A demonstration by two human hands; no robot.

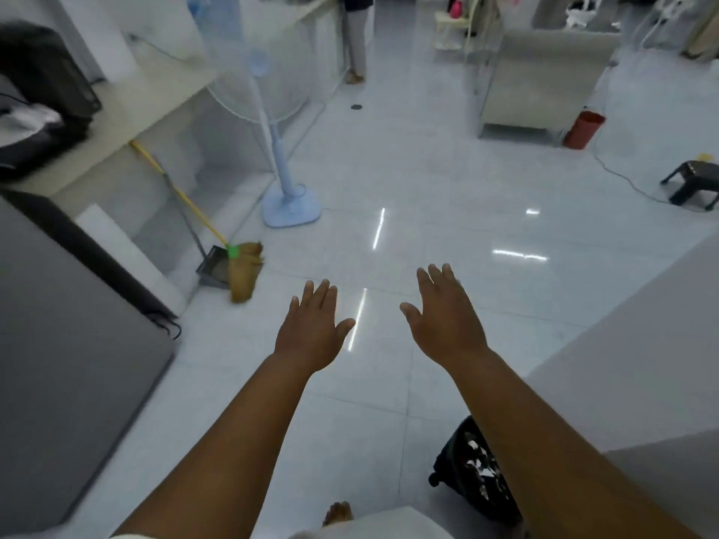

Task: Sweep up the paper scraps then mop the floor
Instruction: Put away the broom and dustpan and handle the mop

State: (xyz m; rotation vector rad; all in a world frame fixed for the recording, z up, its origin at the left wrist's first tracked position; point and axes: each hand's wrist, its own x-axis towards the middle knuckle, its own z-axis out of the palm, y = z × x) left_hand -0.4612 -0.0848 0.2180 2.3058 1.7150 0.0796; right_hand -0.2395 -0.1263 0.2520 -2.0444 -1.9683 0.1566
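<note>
Fingers (pixel 321 295) of left hand (pixel 311 332) straight, spread, holding nothing; right hand (pixel 447 324) likewise flat and empty. Both hover above glossy white tile floor (pixel 428 169). Broom (pixel 243 272) far left: thin yellow handle, tan fibrous bristles, leaning under counter (pixel 155 110), grey dustpan (pixel 214 264) touching it. White paper scraps (pixel 482 470) sit in black bin (pixel 447 461), near right. No mop seen. Likely next: grasp handle mid-shaft; slick tile and light scraps favour short, low strokes.

Two empty flat hands, left hand (pixel 313 336) and right hand (pixel 447 324), over floor (pixel 428 180)
</note>
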